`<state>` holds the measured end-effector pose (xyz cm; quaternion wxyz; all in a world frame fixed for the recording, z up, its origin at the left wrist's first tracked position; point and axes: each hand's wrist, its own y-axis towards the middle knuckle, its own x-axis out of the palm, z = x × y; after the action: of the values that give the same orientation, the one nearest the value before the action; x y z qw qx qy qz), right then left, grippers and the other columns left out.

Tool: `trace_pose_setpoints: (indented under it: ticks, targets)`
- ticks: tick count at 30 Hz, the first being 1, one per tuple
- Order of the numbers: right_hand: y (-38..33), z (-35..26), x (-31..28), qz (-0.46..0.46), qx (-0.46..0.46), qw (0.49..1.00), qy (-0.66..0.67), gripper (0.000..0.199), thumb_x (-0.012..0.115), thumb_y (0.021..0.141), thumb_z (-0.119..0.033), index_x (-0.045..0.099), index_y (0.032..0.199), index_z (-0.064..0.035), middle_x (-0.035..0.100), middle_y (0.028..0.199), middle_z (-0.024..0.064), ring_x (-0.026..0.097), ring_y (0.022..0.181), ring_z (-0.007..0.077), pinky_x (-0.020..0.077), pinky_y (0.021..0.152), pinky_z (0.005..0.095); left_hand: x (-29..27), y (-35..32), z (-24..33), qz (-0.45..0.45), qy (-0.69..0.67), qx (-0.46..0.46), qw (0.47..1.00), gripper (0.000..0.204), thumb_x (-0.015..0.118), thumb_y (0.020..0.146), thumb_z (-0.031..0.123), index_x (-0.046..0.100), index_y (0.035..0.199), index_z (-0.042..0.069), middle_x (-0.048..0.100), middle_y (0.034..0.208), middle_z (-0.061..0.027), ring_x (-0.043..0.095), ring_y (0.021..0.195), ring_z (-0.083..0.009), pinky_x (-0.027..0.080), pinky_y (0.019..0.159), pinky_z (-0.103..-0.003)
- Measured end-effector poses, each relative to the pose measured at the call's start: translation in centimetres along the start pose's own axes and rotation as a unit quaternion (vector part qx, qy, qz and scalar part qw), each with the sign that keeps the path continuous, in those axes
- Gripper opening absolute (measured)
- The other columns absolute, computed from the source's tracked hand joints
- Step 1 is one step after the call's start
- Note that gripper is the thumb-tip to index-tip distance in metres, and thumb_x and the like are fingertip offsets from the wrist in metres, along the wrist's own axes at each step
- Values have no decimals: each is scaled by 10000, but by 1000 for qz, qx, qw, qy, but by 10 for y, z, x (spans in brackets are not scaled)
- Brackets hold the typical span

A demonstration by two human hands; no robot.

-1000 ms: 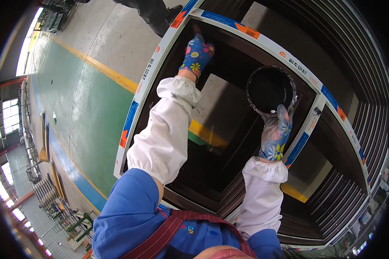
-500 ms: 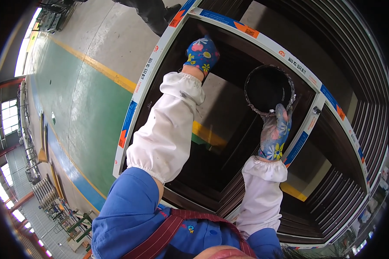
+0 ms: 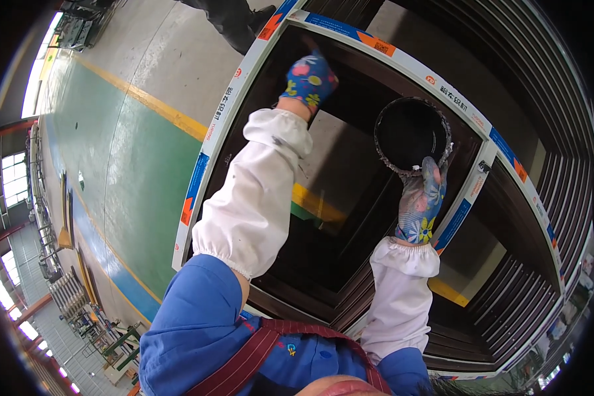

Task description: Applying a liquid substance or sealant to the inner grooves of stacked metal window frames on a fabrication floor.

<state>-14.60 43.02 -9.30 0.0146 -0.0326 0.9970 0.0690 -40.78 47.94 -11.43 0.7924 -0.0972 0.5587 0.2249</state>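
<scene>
My left hand (image 3: 309,80), in a blue floral glove, is closed inside the far left corner of a dark brown window frame (image 3: 350,76). A blurred, reddish-brown narrow shape sticks out past its fingers; whether it is a fingertip or a held thing is unclear. My right hand (image 3: 420,206), in a similar stained glove, grips a round black can (image 3: 412,135) by its near side, thumb over the crusted rim. The can is held over the right part of the same opening. Its inside looks dark, with a small white speck by the thumb.
White, blue and orange protective tape (image 3: 208,148) covers the frame's outer edges. More dark frames (image 3: 574,165) are stacked beneath and to the right. A person's dark-trousered leg (image 3: 228,20) shows at the far left. Green floor (image 3: 152,185) with yellow lines lies left, with racks beyond.
My left hand has shifted very slightly to the right and stays at the far corner. The can has tipped a little in my right hand; otherwise little differs.
</scene>
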Motion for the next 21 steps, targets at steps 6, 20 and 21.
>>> trace_pose_setpoints:
  ticks: [6, 20, 21]
  targets:
    - [4, 5, 1, 82, 129, 969, 193, 404, 422, 891, -277, 515, 1110, 50, 522, 1129, 145, 516, 1036, 263, 414, 906, 356, -40, -62, 54, -26, -162, 73, 984, 477, 555, 824, 183, 424, 1251, 13, 597, 629, -112, 573, 512, -217, 465, 521, -301]
    - [2, 19, -20, -34, 43, 993, -107, 725, 562, 809, -474, 343, 1285, 28, 493, 1174, 150, 496, 1050, 214, 403, 896, 298, -77, -111, 66, -119, -99, 402, 902, 268, 549, 851, 200, 582, 1097, 100, 621, 736, -72, 574, 545, -150, 436, 471, -235]
    - [2, 18, -18, -33, 44, 993, -109, 725, 562, 809, -474, 343, 1285, 28, 493, 1174, 150, 496, 1050, 214, 403, 896, 298, -76, -111, 63, -94, -275, 318, 902, 259, 530, 861, 175, 577, 1103, 96, 598, 698, -48, 542, 531, -117, 417, 469, -224]
